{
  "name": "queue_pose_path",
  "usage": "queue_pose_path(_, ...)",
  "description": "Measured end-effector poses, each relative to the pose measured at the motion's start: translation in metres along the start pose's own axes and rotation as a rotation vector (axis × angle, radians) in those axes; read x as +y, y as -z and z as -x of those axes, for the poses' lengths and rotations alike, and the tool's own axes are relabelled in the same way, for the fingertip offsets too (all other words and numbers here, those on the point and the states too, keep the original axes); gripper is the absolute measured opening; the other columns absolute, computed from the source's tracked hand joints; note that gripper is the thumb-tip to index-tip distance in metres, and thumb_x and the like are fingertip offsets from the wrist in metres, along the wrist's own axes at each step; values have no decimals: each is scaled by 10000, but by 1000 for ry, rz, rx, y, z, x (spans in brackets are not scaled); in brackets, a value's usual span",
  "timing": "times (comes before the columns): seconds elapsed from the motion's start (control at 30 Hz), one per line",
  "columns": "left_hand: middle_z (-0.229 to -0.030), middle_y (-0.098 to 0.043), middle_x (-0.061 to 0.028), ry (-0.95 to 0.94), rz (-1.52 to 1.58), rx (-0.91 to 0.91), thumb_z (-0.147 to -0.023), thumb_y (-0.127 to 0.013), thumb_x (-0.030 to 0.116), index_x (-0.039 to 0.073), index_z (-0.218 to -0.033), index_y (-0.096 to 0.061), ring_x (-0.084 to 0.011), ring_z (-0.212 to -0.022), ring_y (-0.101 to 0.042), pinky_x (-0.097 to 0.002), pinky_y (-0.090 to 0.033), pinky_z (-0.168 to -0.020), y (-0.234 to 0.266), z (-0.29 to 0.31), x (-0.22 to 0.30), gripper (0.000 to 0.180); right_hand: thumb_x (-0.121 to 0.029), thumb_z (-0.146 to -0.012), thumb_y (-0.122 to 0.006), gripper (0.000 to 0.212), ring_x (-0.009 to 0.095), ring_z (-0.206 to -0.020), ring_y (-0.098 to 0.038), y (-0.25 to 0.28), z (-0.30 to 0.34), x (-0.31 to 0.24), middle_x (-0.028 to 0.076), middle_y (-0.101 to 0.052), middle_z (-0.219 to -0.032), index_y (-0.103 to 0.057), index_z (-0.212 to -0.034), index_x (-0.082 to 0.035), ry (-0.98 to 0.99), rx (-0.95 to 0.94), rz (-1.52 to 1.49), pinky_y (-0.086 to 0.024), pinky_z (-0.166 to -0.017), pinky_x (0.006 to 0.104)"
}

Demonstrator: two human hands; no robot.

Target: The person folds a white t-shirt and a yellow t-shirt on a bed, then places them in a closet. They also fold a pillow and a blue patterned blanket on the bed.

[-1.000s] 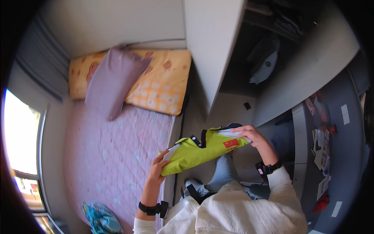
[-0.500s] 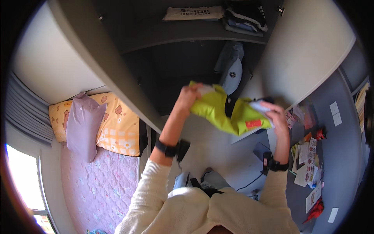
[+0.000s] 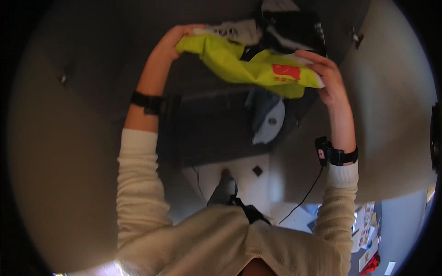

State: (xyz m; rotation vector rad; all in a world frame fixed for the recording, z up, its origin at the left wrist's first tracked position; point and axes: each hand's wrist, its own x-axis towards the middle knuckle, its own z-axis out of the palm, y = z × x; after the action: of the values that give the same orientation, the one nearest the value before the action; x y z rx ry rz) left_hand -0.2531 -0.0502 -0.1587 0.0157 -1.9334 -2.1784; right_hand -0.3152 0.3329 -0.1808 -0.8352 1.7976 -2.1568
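A yellow-green folded garment [image 3: 221, 57] with a red patch, white edges and a dark part at its top stretches between my two hands, sagging a little in the middle. My left hand [image 3: 178, 39] grips its left end, fingers curled over the edge. At the other end my right hand [image 3: 329, 76] holds it, with some fingers over the top. The garment is up at the wardrobe shelf, partly covering a folded light shirt [image 3: 246, 30] with dark print. To the right of that shirt lie folded black clothes [image 3: 299, 27].
Wardrobe doors stand open, the left door [image 3: 69, 175] and the right door [image 3: 391, 119] flanking my arms. Below the shelf hangs a light-blue garment [image 3: 271, 122]. A black cable [image 3: 306, 198] runs from my right wrist strap. Papers [image 3: 366, 225] lie at the lower right.
I have moved closer to the wardrobe, and both hands have carried the yellow-green garment up to the shelf. The bed has almost left the view.
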Motion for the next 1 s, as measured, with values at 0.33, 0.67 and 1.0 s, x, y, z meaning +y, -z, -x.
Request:
queue_pose_path(0.33,-1254,-536,-161,-357,-55,214,-782,-455,-8,11,-1302,-502,-230,-1042,-598,-311,-517,-882,161,-209,28,522,4,-885,-461,330,184,-898,-648,-17,-346,39,134,-641,-1064,-655,-1136,-85,265,-120,130,-541,-801,294)
queue_pose_path(0.67,-1434,-331,-189,431,-1047,502,-788,-612,199,95,-1399,-383,-289,-1324,-327,-472,-309,-1058,211,-238,-112,660,-112,-787,-598,328,362,-1027,-592,-17,-417,215,219,-590,-1165,-663,-1106,-80,-75,22,1432,-468,-920,402)
queue_pose_path(1.0,-1563,-49,-41,255,-1763,50,-860,-382,670,330,-1483,-132,-304,-1431,-56,-657,-64,-1089,179,-192,-145,752,-743,-817,-377,879,288,-1419,-147,-54,-356,243,101,-157,-1541,-138,-1494,-235,-4,-388,1697,-94,-1074,661)
